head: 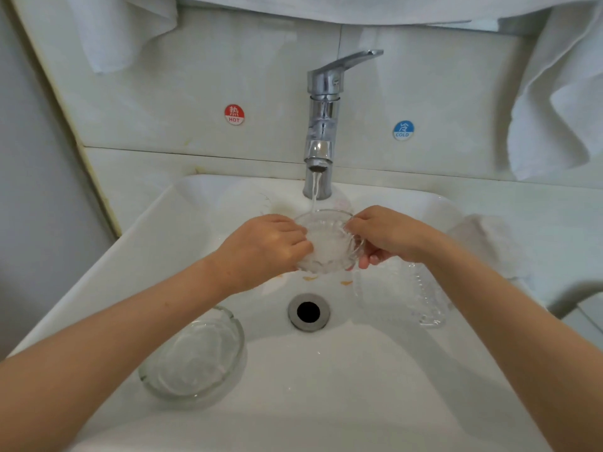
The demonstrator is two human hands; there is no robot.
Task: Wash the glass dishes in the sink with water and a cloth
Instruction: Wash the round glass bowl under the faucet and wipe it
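A white sink (326, 386) sits against a pale tiled wall, with a chrome tap (321, 125) at the back between a red hot sticker (234, 114) and a blue cold sticker (403, 130). White towels (554, 102) hang above. A thin stream of water (314, 190) runs from the tap onto a glass dish (326, 223) held over the basin, just above the drain (308, 312). The right hand (388, 236) pinches the dish's right rim, fingers curled under it. The left hand (264, 249) has its fingers curled around a white cloth (326, 251) pressed into the dish. A round glass bowl (192, 357) rests in the basin near the left forearm. A ribbed glass piece (408, 295) lies in the basin, partly under the right forearm. A folded white rag (486, 243) lies on the sink's right ledge.
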